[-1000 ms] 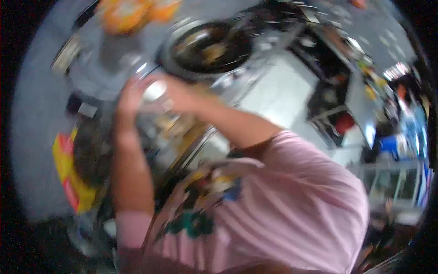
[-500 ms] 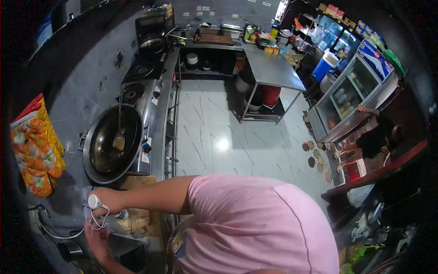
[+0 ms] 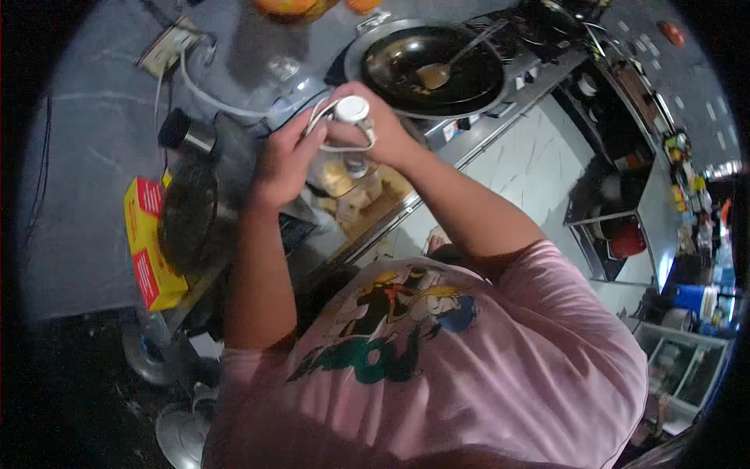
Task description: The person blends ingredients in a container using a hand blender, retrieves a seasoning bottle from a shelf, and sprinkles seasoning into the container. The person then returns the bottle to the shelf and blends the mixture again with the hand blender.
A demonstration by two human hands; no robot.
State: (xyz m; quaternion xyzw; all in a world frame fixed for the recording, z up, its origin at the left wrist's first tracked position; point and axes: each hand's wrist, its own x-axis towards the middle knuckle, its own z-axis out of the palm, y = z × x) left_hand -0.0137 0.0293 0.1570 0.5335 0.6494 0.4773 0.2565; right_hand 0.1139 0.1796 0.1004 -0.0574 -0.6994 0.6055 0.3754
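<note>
My right hand (image 3: pixel 380 133) is closed around a white corded appliance with a round top (image 3: pixel 352 109), which looks like a stick blender. A white cord (image 3: pixel 348 148) loops about it. My left hand (image 3: pixel 283 164) is beside it, its fingers pinched on the cord near the appliance. Below the hands, pale yellowish pieces (image 3: pixel 353 205) lie on a wooden board (image 3: pixel 383 205), partly behind clear plastic. A light-coloured object (image 3: pixel 295 102), partly hidden and blurred, lies just beyond my hands.
A wok (image 3: pixel 391 51) with a spatula (image 3: pixel 434 76) sits on the stove at upper right. An outlet box (image 3: pixel 170 51) with cables is on the wall. At left stand a dark silver-banded cylinder (image 3: pixel 186 131) and a yellow-red box (image 3: pixel 148 242).
The view has swung and tilted down, so both forearms and the shirt front now show. My left hand has come up to the cord; my right hand still grips the appliance.
</note>
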